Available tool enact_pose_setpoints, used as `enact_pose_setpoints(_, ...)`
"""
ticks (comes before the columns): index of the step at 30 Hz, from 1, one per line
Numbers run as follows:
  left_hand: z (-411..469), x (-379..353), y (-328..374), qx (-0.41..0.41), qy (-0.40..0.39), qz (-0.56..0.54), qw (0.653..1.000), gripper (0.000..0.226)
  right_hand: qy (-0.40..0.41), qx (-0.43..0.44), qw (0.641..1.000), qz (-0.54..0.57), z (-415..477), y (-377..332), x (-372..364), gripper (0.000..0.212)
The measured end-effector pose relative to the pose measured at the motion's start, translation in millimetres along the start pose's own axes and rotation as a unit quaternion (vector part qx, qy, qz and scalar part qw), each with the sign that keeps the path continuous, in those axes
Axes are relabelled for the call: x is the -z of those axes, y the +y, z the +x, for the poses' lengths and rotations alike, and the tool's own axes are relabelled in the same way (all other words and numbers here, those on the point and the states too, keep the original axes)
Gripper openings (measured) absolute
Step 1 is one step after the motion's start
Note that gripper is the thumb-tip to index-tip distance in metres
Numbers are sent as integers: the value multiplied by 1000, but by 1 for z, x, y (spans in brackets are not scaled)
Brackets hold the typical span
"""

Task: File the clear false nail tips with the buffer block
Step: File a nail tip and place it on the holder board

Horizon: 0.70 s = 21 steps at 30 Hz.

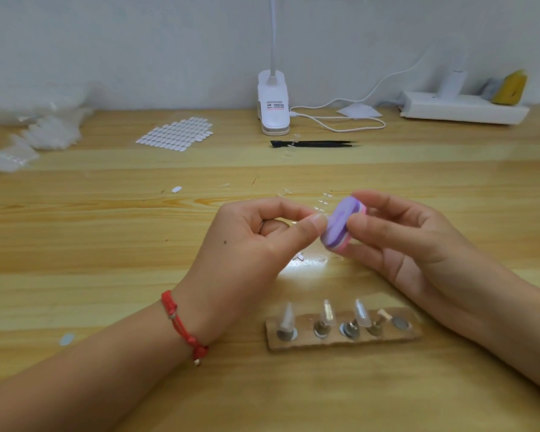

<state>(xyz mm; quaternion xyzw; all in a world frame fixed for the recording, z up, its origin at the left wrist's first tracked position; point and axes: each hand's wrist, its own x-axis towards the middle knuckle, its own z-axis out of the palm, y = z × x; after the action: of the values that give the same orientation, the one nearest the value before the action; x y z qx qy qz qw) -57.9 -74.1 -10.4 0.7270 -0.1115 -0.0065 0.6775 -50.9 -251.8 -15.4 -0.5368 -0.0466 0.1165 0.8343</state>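
Left hand [256,241] is pinching a clear false nail tip [295,224] (barely visible); right hand [412,241] is gripping a purple-pink oval buffer block [340,226].

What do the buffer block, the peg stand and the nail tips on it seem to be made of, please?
Buffer block: apparently foam, matte, with purple and pink layers. Peg stand: rough brown strip, perhaps wood or cork, carrying dull metal pegs. Nail tips: likely plastic, translucent and glossy.

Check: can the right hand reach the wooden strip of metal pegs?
Likely yes: nothing lies between right hand and wooden strip, though the hand holds the purple buffer block.
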Motion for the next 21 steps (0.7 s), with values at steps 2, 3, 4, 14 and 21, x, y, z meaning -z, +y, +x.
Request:
enact_pose_setpoints(2,0,0,0,2,0,-1,1000,8,18,1,999,29,2,-1,3,22)
enact_pose_setpoints(3,0,0,0,1,1,0,1000,8,20,0,999,29,2,-1,4,23)
enact_pose_setpoints(4,0,1,1,-2,2,1,1000,8,14,-1,1000,16,2,-2,3,22)
enact_pose_setpoints(14,0,3,4,-16,-49,47,998,16,-13,-11,999,-36,0,-2,1,25)
enact_pose_setpoints(21,-2,4,3,-27,-54,58,996,15,-55,-24,995,-78,-2,-3,-1,29)
